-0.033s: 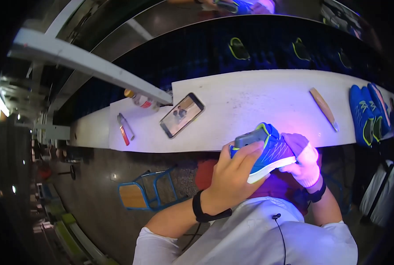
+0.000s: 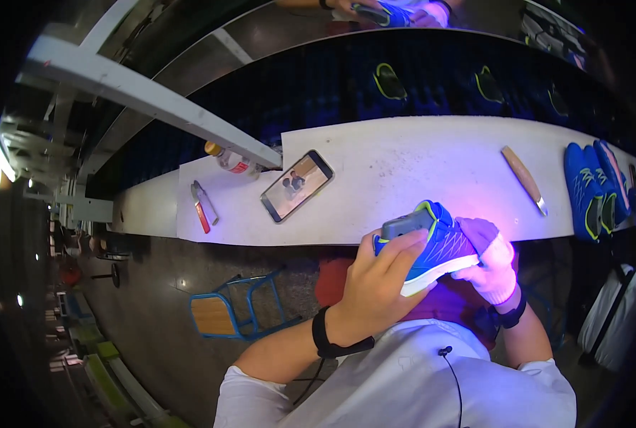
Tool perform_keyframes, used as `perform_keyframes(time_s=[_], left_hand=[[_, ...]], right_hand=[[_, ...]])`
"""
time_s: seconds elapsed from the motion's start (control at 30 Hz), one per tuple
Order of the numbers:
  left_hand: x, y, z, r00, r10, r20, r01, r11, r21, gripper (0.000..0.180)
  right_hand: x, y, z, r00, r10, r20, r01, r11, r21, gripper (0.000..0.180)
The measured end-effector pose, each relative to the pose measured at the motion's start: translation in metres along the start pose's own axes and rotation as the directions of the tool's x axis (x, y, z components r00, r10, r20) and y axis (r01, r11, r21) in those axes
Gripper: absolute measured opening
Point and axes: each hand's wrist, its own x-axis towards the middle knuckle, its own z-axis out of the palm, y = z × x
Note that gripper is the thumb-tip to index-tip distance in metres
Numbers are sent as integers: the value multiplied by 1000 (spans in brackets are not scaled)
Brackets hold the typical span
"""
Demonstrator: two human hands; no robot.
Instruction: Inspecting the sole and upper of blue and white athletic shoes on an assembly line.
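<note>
A blue sneaker (image 2: 443, 246) with a lime-green collar lining and white sole is held above the bench's near edge. Inside its opening sits a grey shoe last (image 2: 403, 225). My bare left hand (image 2: 380, 282) is closed around the heel end, fingers on the far side and over the last. My right hand (image 2: 498, 269), in a pale knitted glove lit violet, grips the toe end, thumb by the sole. Grey-purple fabric (image 2: 478, 232) covers the top of the toe; I cannot tell whether it is a cloth or the glove's fingers.
On the white bench (image 2: 389, 167) lie a smartphone (image 2: 296, 187), red-handled nippers (image 2: 202, 208) and a wooden-handled knife (image 2: 523, 178). A capped bottle (image 2: 231, 160) stands by a metal beam (image 2: 154, 100). Blue sneakers (image 2: 585, 192) line the right end. Beyond runs a dark conveyor with more shoes; a stool (image 2: 214, 315) stands left.
The whole view has shifted very slightly. Both hands keep the same hold on the sneaker.
</note>
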Motion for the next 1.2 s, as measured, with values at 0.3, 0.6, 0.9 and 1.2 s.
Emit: perform_keyframes(time_s=[0.3,0.6,0.9,1.2], left_hand=[[-6,-4,-12,998,17,54,-10,993,-120,79],[-29,-12,-19,938,-40,-344,-14,988,-154,85],[-89,-23,-14,881,-402,-251,316,893,-320,74],[-24,-83,-4,967,-173,-187,150,980,-131,75]], right_hand=[[27,-6,-10,945,-327,23,325,929,-176,68],[231,-88,-259,592,-766,-252,229,459,-858,68],[440,-64,-432,867,-219,-448,-375,306,-875,44],[393,-30,-173,955,-292,52,237,646,-725,34]])
